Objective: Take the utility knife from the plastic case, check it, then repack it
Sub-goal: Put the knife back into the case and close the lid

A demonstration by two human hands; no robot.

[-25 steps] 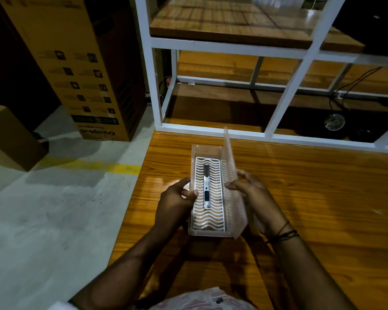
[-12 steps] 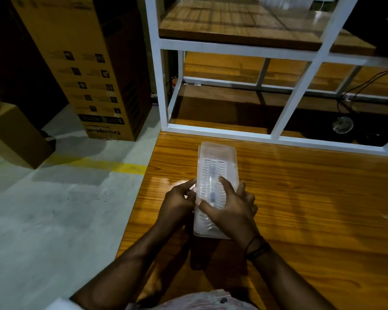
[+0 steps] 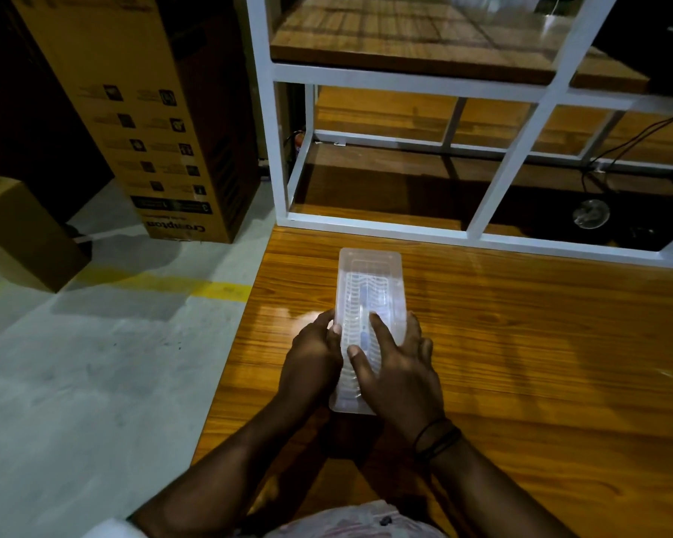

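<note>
A clear plastic case (image 3: 370, 281) lies lengthwise on the wooden table (image 3: 521, 343) with its lid down. The utility knife (image 3: 365, 316) shows dimly through the lid, resting on a white wavy insert. My left hand (image 3: 313, 359) grips the case's left edge near its middle. My right hand (image 3: 397, 366) lies over the near half of the lid, thumb and forefinger pressing on top, the other fingers wrapped round the right edge. The case's near end is partly hidden under my right hand.
A white metal shelf frame (image 3: 381, 227) with wooden boards stands along the table's far edge. A tall cardboard box (image 3: 144, 122) and a smaller box (image 3: 20, 231) stand on the concrete floor to the left, past the table's left edge. Cables and a round object (image 3: 591, 213) lie behind the frame.
The lid stood upright a second ago; my right hand swung it down over the knife and now presses it flat. My left hand kept its hold on the left edge.
</note>
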